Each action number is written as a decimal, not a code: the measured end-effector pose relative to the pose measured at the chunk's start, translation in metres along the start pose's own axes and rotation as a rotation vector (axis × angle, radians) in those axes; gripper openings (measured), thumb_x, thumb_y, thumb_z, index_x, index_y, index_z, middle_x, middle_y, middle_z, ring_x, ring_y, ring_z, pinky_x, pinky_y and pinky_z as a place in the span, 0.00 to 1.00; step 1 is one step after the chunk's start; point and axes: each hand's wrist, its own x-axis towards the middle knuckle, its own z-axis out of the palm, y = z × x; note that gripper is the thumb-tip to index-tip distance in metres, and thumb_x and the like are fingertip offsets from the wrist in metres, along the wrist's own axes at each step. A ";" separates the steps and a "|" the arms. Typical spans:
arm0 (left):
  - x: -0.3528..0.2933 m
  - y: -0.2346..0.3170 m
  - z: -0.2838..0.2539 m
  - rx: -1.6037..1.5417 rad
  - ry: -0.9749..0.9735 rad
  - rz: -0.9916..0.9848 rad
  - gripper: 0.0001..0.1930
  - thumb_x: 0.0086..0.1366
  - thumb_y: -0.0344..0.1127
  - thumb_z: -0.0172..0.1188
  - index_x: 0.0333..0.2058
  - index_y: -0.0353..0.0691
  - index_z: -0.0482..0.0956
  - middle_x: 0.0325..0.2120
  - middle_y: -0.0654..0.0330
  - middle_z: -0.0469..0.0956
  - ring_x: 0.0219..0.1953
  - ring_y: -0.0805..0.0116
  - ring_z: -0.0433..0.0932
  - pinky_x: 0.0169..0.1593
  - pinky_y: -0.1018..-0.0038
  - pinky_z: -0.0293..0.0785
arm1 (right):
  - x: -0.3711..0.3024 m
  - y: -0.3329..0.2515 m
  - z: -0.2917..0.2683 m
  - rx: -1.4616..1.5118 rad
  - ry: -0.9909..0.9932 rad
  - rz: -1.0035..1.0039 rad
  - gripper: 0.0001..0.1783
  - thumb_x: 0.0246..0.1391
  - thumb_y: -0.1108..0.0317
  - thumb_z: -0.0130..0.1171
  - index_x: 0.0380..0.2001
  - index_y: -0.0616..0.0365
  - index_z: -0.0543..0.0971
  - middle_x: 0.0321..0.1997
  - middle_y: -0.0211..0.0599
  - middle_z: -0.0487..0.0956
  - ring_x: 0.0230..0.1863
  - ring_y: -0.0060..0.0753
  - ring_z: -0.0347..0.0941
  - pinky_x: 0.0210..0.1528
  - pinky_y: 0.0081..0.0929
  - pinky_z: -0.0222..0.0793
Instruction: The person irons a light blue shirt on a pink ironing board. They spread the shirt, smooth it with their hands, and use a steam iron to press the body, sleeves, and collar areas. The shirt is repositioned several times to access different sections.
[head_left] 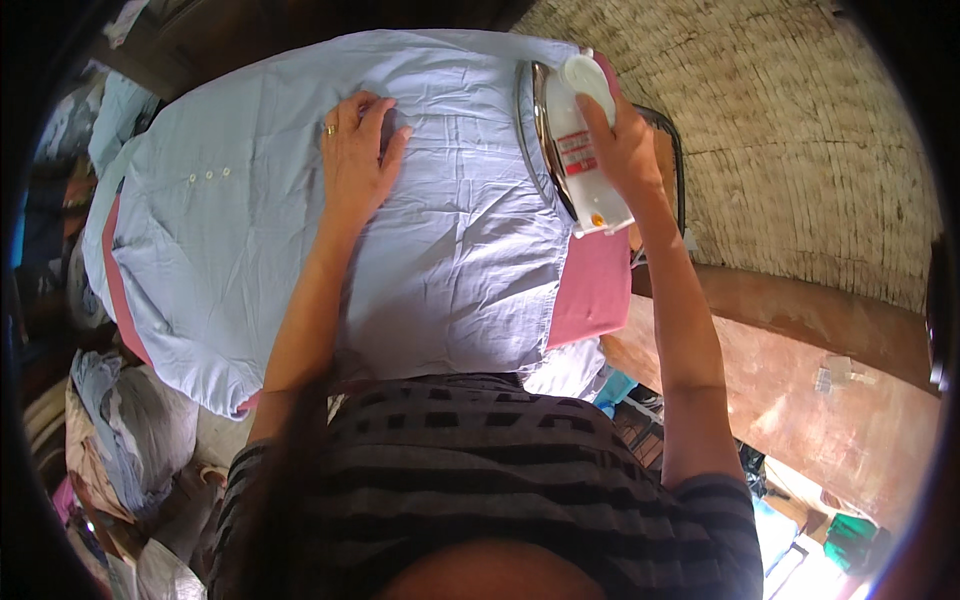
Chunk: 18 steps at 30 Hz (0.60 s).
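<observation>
A light blue shirt (pixel 450 270) with small white buttons is spread over an ironing board with a pink cover (pixel 590 295). Creases run across the cloth, most of them in its right half. My left hand (pixel 358 160) rests on the upper middle of the shirt, fingers slightly bent and thumb apart, holding nothing. At the board's right end my right hand (pixel 628 148) is wrapped round the handle of a white clothes iron (pixel 575 125). Its chrome edge faces left, beside the shirt's hem. Whether the iron touches the cloth, I cannot tell.
Piled clothes and bags (pixel 150 430) lie to the lower left. A woven mat wall (pixel 780 130) rises at the right, above a wooden panel (pixel 790 350). A dark metal frame (pixel 680 170) sticks out past the board's right end.
</observation>
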 end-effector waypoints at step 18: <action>0.005 -0.009 0.009 0.035 0.061 -0.087 0.06 0.59 0.33 0.66 0.31 0.44 0.77 0.32 0.61 0.76 0.37 0.53 0.73 0.41 0.58 0.67 | 0.019 -0.009 -0.016 0.161 -0.484 -0.458 0.19 0.59 0.55 0.66 0.37 0.62 0.77 0.25 0.49 0.82 0.25 0.42 0.81 0.29 0.36 0.74</action>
